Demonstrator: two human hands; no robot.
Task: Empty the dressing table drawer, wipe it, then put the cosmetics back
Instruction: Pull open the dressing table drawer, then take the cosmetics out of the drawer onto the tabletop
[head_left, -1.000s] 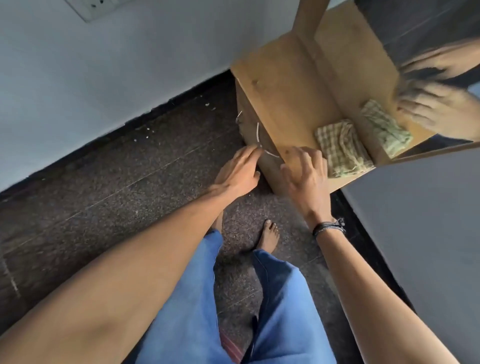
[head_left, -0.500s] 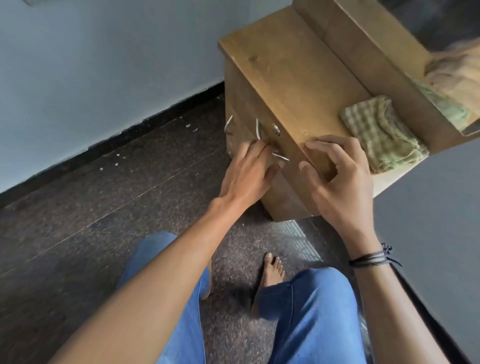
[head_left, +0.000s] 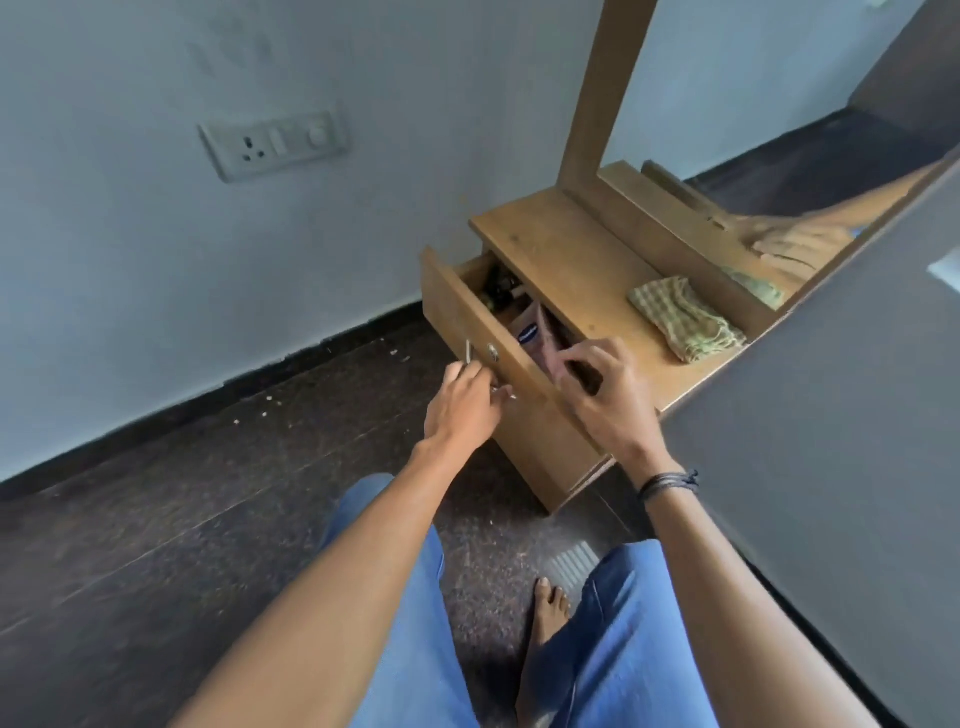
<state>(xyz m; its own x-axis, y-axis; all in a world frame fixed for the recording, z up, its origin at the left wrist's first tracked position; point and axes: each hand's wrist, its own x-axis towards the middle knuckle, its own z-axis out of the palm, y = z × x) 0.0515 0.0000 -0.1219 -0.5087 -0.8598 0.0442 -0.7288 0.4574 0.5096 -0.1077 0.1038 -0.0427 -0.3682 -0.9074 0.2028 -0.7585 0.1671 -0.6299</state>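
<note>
The low wooden dressing table (head_left: 561, 249) stands against the wall with its top drawer (head_left: 457, 306) pulled partly out. Inside the drawer lie cosmetics (head_left: 527, 330), among them a blue-capped item and some dark bottles, partly hidden by the table top. My left hand (head_left: 462, 410) grips the metal drawer handle (head_left: 469, 353) on the drawer front. My right hand (head_left: 608, 395) hovers over the drawer's near end, fingers curled, touching its top edge; whether it holds anything I cannot tell. A folded green checked cloth (head_left: 685, 317) lies on the table top.
A tall mirror (head_left: 779, 104) in a wooden frame rises behind the table top and reflects my arm. A wall socket plate (head_left: 275, 143) sits on the pale wall at left. Dark speckled floor (head_left: 182, 493) spreads around my knees and bare foot (head_left: 545, 613).
The drawer, closed before, has slid out under my left hand's pull. My right hand moved from the table's front edge to over the opened drawer. The view pulled back and up.
</note>
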